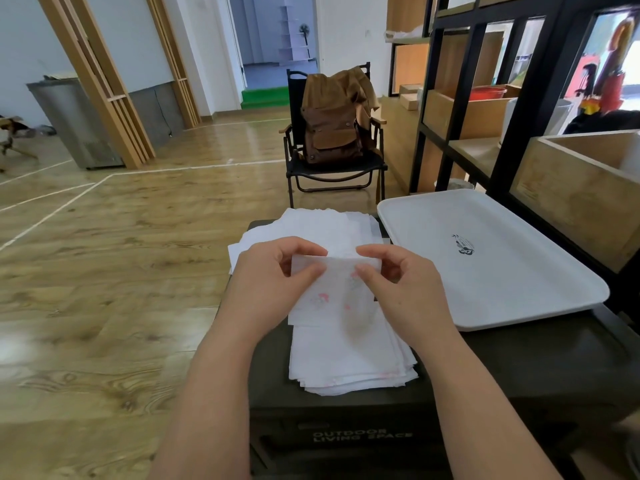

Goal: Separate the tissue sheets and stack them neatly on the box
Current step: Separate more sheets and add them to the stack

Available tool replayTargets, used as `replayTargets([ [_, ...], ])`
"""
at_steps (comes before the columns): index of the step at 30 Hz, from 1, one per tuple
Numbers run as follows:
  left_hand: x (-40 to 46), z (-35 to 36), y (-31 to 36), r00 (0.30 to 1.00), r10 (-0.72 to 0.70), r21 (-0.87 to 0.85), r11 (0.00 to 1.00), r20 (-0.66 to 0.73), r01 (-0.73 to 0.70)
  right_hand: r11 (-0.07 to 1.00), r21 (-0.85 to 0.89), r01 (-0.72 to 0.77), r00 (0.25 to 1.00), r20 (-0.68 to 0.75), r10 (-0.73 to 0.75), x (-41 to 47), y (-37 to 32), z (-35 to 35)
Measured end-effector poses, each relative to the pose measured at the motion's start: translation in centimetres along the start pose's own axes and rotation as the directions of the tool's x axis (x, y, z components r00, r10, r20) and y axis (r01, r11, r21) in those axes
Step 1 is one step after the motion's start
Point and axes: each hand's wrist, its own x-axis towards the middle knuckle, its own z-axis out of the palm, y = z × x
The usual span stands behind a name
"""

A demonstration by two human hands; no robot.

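Head view: the left hand (273, 271) and right hand (398, 282) are both pinching the top edge of one tissue sheet (332, 289), thumb and forefinger clamped on it, other fingers curling loosely. The sheet is hanging just above a near stack of tissues (349, 358) lying on the dark box (346, 410). A second, looser tissue pile (311, 226) is sitting at the box's far end. A white tray (519, 271) is resting beside them on the right.

white tray (519, 271) | brown backpack (332, 133) on black chair (346, 168) | black shelving (519, 98)
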Motion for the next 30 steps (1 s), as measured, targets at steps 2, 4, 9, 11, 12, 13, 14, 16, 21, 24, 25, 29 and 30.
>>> replayTargets([
  [2, 0.0, 0.0, 0.1, 0.999, 0.013, 0.028, 1.0, -0.031, -0.012, 1.0, -0.016, 0.012, 1.0, -0.006, -0.012, 0.0, 0.0, 0.0],
  [4, 0.0, -0.1, 0.1, 0.996, 0.019, 0.071, 0.997, -0.089, -0.012, 0.999, -0.037, 0.029, 0.999, -0.03, -0.03, 0.0, 0.0, -0.1],
  [9, 0.0, -0.4, 0.2, 0.984, 0.111, 0.126, 0.988, -0.139, -0.094, 0.995, -0.063, 0.08, 0.991, -0.104, -0.087, 0.1, -0.3, -0.1],
  [11, 0.0, -0.3, 0.5, 0.986, 0.116, 0.044, 0.993, -0.118, -0.112, 0.997, 0.032, 0.069, 0.994, -0.09, -0.066, 0.0, -0.7, -0.1],
  [12, 0.0, -0.2, 0.7, 0.989, 0.108, -0.015, 0.994, -0.097, -0.109, 0.995, 0.086, 0.057, 0.996, -0.075, -0.05, 0.0, -0.9, -0.1],
  [13, 0.0, -0.1, 0.7, 0.992, 0.106, -0.075, 0.991, -0.07, -0.111, 0.991, 0.122, 0.049, 0.997, -0.065, -0.041, -0.1, -1.1, -0.1],
  [14, 0.0, -0.1, 0.8, 0.994, 0.102, -0.126, 0.986, -0.038, -0.106, 0.989, 0.138, 0.048, 0.997, -0.062, -0.04, -0.1, -1.2, -0.1],
  [16, -0.1, -0.4, 0.8, 0.996, 0.056, -0.146, 0.988, 0.072, -0.045, 0.99, 0.137, 0.033, 0.998, -0.059, -0.025, -0.2, -1.3, -0.2],
  [21, -0.5, -0.5, -0.4, 0.926, -0.148, 0.072, 0.989, 0.349, 0.131, 0.979, 0.063, -0.196, 0.98, 0.049, 0.193, 0.0, -0.2, -1.0],
  [24, -0.4, -1.2, -0.4, 0.913, -0.146, 0.011, 0.988, 0.38, 0.154, 0.949, 0.018, -0.313, 0.942, 0.132, 0.308, 0.0, 0.1, -1.4],
  [25, -0.4, -1.5, -0.4, 0.909, -0.159, -0.005, 0.985, 0.385, 0.174, 0.944, -0.006, -0.33, 0.933, 0.15, 0.327, 0.0, 0.1, -1.5],
  [29, -0.6, -1.4, -0.6, 0.874, -0.31, 0.122, 0.951, 0.374, 0.285, 0.915, -0.267, -0.302, 0.911, 0.201, 0.359, -0.2, 0.5, -1.5],
  [30, -0.7, -1.2, -0.7, 0.861, -0.351, 0.159, 0.936, 0.369, 0.313, 0.899, -0.334, -0.282, 0.908, 0.209, 0.362, -0.3, 0.6, -1.4],
])
